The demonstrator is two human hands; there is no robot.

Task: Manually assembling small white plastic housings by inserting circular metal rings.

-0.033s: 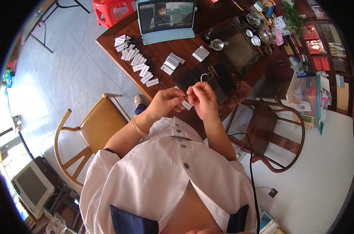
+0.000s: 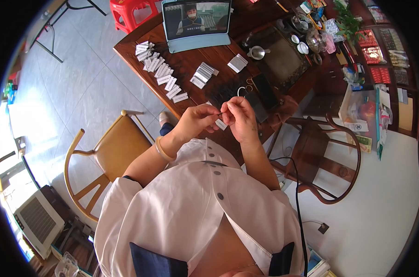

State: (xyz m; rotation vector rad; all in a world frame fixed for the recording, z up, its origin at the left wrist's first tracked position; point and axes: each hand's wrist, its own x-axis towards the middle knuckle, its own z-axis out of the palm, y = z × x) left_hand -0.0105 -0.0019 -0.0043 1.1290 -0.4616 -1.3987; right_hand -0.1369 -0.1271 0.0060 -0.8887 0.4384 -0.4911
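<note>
Over the near edge of the counter [image 2: 191, 59], I've got a small white tag [image 2: 221, 124] in view: flat, rectangular, dark print, between the hands just below the fingertips. Left hand [image 2: 201, 121] nearly closed, thumb and finger pinched on a thin dark strand [image 2: 220, 115]; right hand [image 2: 238, 118] likewise pinched on it. Counter: reddish-brown wood, overlapping printed labels [image 2: 163, 72], propped tablet [image 2: 198, 21]. Room: grey tiled floor [image 2: 80, 92], yellow chair [image 2: 121, 143], red stool [image 2: 130, 13].

Yellow chair [image 2: 124, 147] on grey tiles [image 2: 91, 53]
</note>
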